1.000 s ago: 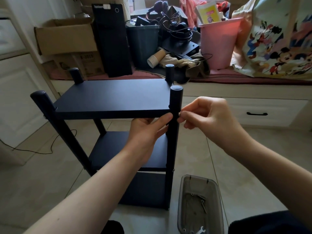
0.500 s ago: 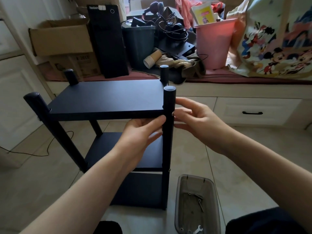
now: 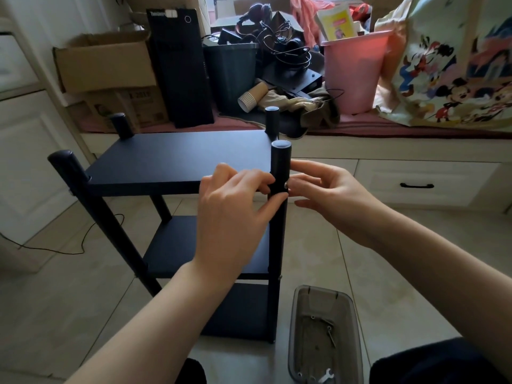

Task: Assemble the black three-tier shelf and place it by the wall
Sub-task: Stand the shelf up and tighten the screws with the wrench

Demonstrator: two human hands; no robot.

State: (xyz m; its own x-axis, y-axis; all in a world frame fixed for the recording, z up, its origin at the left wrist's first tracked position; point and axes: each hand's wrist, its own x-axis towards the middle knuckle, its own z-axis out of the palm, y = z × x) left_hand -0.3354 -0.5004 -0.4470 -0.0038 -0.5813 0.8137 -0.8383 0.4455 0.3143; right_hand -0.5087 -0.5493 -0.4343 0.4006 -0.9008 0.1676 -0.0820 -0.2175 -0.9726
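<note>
The left hand [image 3: 235, 206] grips the near right post [image 3: 279, 173] of the black shelf [image 3: 180, 159]. Its fingers curl round the post just under the top board's front edge, and its thumb lies below them on the post. The right hand [image 3: 327, 189] is on the other side of the same post. Its fingertips pinch a small silver screw [image 3: 285, 185] that sits in the side of the post, level with the top board.

The shelf stands upright on the tiled floor [image 3: 83, 286]. It has three boards, one above the other, and four round posts that stick up past the top board. The back edge of the shelf is near a low bench with a drawer [image 3: 415, 184].

A clear plastic box [image 3: 324, 336] lies on the floor just right of the shelf's foot, close to the person's knee. Small screws and a little wrench [image 3: 324, 376] lie in it. There is bare floor to the left of the shelf, where a thin black cable [image 3: 83, 245] runs. A cardboard box [image 3: 105, 62], a pink bin [image 3: 354, 73] and a cartoon bag [image 3: 448, 65] sit on the bench behind.
</note>
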